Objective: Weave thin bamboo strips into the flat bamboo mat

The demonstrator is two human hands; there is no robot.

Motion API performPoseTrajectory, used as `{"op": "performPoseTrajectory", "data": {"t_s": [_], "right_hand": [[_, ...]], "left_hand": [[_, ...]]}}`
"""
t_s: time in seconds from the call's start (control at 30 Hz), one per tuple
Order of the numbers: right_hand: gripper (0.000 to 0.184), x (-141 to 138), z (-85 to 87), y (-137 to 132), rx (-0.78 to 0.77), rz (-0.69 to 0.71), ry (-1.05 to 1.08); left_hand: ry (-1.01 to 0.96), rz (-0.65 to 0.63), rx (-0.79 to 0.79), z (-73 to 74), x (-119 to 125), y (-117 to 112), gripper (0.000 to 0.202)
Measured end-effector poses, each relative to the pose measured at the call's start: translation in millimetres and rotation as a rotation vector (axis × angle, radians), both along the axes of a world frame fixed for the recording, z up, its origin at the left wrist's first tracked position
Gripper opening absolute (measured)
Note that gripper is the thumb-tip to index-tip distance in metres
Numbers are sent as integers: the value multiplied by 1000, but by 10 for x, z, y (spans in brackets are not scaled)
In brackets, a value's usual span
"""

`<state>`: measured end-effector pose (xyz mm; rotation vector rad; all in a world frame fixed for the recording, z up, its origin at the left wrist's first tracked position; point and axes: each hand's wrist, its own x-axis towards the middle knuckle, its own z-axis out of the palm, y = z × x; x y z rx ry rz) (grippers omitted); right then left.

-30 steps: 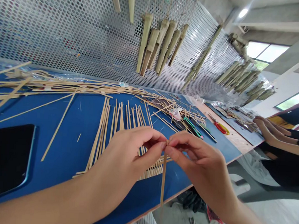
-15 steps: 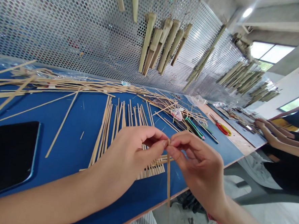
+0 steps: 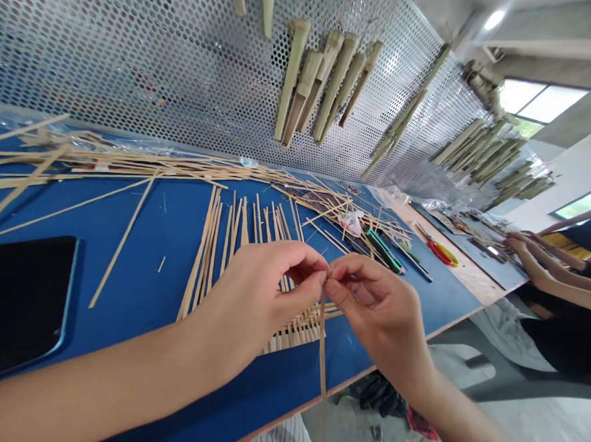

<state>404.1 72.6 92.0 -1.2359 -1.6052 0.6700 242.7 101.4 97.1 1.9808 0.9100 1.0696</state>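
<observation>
My left hand (image 3: 255, 302) and my right hand (image 3: 377, 313) meet fingertip to fingertip above the blue table (image 3: 141, 285). Both pinch the top end of one thin bamboo strip (image 3: 321, 362), which hangs straight down past the table's front edge. Under my hands lies a partly woven mat of bamboo strips (image 3: 253, 258), its long ends fanning away from me.
A dark tablet (image 3: 15, 304) lies at the left. Loose bamboo strips (image 3: 108, 166) pile along the back by a perforated metal wall with hanging bamboo pieces (image 3: 324, 83). Green-handled tool (image 3: 384, 250) and red-yellow scissors (image 3: 438, 251) lie to the right. Another person's arms (image 3: 547, 273) rest far right.
The hanging strip has swung slightly and hangs lower than half a second ago. My hands stayed pinched together, shifting a little.
</observation>
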Motion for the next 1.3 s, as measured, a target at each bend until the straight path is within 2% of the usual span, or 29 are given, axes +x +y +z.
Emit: {"op": "performPoseTrajectory", "data": {"t_s": [0.1,0.27,0.67,0.87,1.07,1.3], "right_hand": [[8,12,-36,18,-2,21,-7],[11,12,-73,10,64,-22,-81],[14,-23,-162,25,202,-68,-105],[6,13,-59,87,11,27,105],[6,49,-23,94,-114,70,191],[7,77,-55,132,-114,90,179]], "left_hand": [[10,-5,-6,-18,4,-1,10],[38,-3,-11,-26,14,0,10],[4,-38,-179,-58,24,39,12],[-73,-35,-176,-69,8,49,10],[-150,-67,-239,-117,31,65,8],[40,-75,-170,-68,30,86,20]]}}
